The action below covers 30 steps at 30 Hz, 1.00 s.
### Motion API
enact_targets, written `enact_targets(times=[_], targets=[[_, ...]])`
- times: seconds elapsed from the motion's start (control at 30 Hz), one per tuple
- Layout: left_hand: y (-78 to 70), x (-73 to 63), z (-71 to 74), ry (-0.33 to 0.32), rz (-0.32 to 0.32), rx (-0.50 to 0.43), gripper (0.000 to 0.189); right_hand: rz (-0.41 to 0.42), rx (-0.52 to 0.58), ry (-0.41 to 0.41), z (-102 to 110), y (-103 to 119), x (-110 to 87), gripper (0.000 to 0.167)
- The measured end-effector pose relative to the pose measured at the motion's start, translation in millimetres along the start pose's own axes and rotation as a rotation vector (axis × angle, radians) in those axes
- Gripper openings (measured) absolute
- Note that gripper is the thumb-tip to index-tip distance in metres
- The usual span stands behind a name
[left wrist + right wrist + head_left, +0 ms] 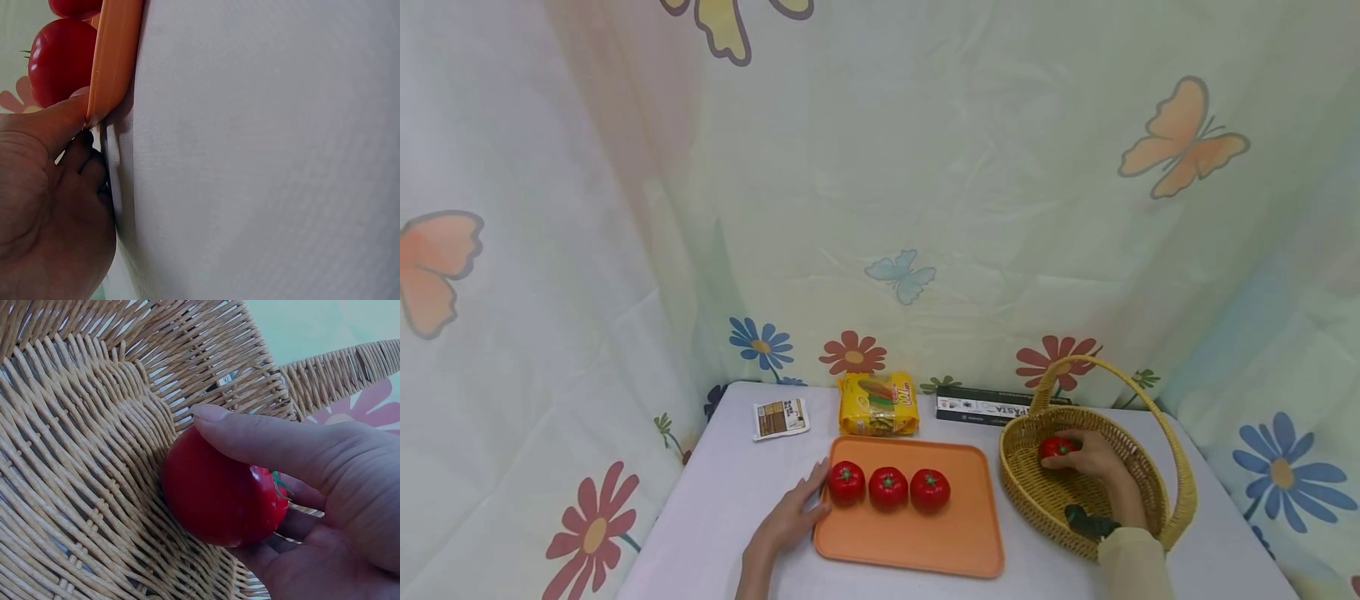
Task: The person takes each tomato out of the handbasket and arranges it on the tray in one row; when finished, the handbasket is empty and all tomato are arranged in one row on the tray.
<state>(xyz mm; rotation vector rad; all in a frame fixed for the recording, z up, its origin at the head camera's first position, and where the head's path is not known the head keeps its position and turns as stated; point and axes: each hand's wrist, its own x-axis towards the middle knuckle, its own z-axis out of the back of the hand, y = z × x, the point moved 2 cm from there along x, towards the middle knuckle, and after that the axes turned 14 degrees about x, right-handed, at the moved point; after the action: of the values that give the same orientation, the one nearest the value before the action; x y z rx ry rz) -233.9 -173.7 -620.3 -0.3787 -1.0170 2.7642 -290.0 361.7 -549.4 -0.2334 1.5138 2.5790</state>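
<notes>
Inside the wicker basket [1026, 496], my right hand [1093, 457] holds a red tomato [215, 487] with a green stem. The thumb lies across its top and the fingers are beneath it, close to the woven wall. My left hand [788, 518] is at the left edge of an orange tray [910, 542]. Its thumb [59, 122] rests over the tray rim while the other fingers curl below on the outside. Three tomatoes line up on the tray: a left one [847, 483], a middle one [888, 488] and a right one [930, 491].
Behind the tray stands a yellow packet [878, 406], with a small white-and-brown sachet [781, 418] to its left. A dark pasta box [977, 406] lies behind the basket. The basket's tall handle [1180, 467] arches over its right side. A patterned curtain [850, 208] surrounds the white table.
</notes>
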Motion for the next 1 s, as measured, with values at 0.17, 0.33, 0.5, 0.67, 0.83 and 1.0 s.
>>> enact_targets(times=[0.17, 0.33, 0.5, 0.67, 0.83, 1.0], targets=[[-2.4, -0.8, 0.0, 0.001, 0.001, -0.004, 0.076, -0.013, 0.000, 0.001, 0, 5, -3.3, 0.078], [-2.9, -0.1, -0.1, 0.002, 0.007, -0.001, 0.076, -0.023, -0.023, 0.015, -3, 9, -7.8, 0.081], [-0.7, -0.3, -0.4, 0.000, 0.018, 0.005, 0.076, -0.025, -0.011, 0.014, -5, 16, -14.6, 0.081], [-0.5, -0.2, -0.3, 0.000, 0.006, 0.005, 0.076, -0.080, 0.040, 0.007, -4, 22, -20.8, 0.084], [-1.5, -0.6, 0.3, 0.000, 0.007, 0.002, 0.076, -0.110, 0.060, -0.002, -3, 27, -24.7, 0.086], [-0.5, -0.5, 0.5, 0.000, -0.013, -0.002, 0.075, -0.066, 0.035, 0.009, -1, 33, -30.3, 0.086]])
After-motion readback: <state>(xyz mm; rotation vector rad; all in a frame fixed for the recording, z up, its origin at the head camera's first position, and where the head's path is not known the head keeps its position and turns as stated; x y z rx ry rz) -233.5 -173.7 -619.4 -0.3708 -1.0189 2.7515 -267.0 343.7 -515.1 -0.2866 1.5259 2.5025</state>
